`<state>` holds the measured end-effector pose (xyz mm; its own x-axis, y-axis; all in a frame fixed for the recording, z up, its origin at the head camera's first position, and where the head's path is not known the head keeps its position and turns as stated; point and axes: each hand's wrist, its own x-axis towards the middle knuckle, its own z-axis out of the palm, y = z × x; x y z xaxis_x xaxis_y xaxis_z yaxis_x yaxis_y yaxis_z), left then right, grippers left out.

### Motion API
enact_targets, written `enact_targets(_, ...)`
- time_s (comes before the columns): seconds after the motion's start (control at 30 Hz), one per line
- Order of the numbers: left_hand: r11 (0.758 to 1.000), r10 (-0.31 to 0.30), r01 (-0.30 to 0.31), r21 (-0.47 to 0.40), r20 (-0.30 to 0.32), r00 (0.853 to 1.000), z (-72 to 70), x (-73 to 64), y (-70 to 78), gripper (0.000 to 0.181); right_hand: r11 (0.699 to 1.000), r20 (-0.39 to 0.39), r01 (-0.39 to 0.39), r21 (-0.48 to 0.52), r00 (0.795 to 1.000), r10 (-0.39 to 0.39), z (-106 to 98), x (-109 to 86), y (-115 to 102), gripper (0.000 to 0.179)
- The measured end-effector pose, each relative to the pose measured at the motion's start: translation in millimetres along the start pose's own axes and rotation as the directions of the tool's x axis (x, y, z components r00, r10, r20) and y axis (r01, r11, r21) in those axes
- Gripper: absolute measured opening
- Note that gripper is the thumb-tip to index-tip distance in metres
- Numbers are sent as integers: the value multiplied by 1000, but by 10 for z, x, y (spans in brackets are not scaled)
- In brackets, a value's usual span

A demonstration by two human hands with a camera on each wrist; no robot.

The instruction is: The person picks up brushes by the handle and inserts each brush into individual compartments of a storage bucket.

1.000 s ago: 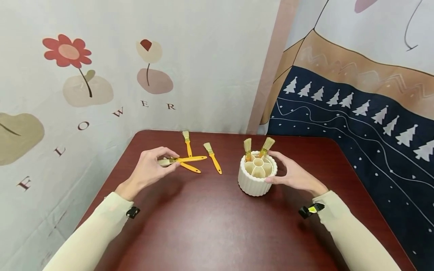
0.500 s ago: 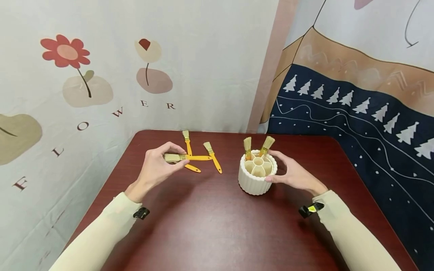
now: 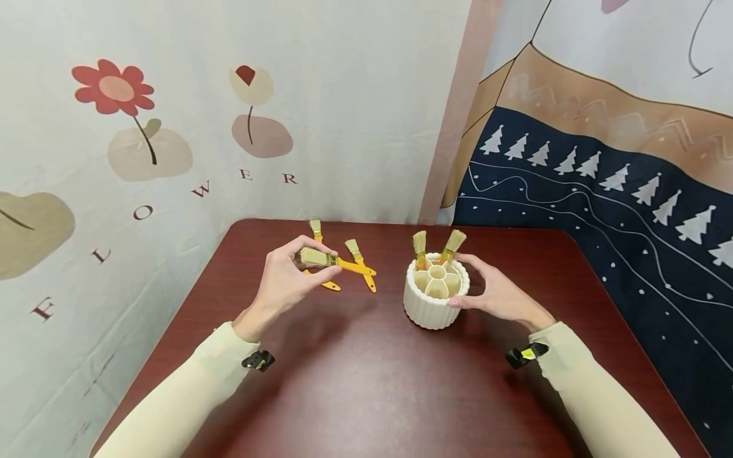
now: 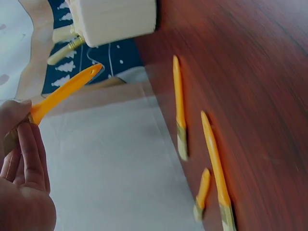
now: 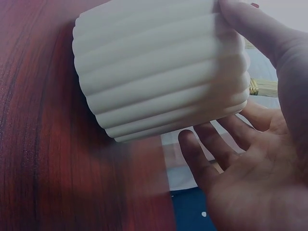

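Between the thumb and fingers of my left hand (image 3: 282,283) a flat paintbrush (image 3: 357,266) is pinched near its metal band. Its bristles point left and its yellow handle points right, above the table. In the left wrist view the brush's handle (image 4: 70,90) sticks out past the fingertips. My right hand (image 3: 506,298) holds a round white fluted brush holder (image 3: 431,312) from the right, thumb at the near rim. The holder has petal-shaped compartments around a central one. Two brushes stand bristles up in it, one on the back left (image 3: 420,245) and one on the back right (image 3: 453,244).
Three more yellow-handled brushes lie on the dark red table (image 3: 366,381): one at the back (image 3: 316,229), one farther right (image 3: 354,251), and one partly hidden behind the left hand (image 3: 329,285). A printed cloth (image 3: 355,127) hangs beyond the table's far edge.
My left hand has moved right with the paintbrush, coming off the area of the loose brushes. The brush's handle now tips slightly down to the right. My right hand and the holder have stayed put.
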<state>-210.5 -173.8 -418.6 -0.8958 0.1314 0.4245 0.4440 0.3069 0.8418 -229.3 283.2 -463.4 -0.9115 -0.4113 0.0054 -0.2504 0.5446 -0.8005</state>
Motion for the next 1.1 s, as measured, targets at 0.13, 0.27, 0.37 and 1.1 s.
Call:
enact_targets(0.13,997,7,-7,-79,1,1000,118,6,74,37,1000,3,5,-13,1000,-5,0,3,-8,103)
enact_targets(0.27,992,3,-1,-123,10,1000,225,23,158,38,1000,-7,4,-29,1000,-5,-2,4,-15,103)
enact_targets(0.37,991,6,-4,-131,13,1000,287,38,207,38,1000,-14,1,-30,1000,-1,-7,9,-25,103)
enact_targets(1.1,987,64,-55,-148,56,996,728,118,375,35,995,-43,-57,-76,998,54,39,-33,-96,107)
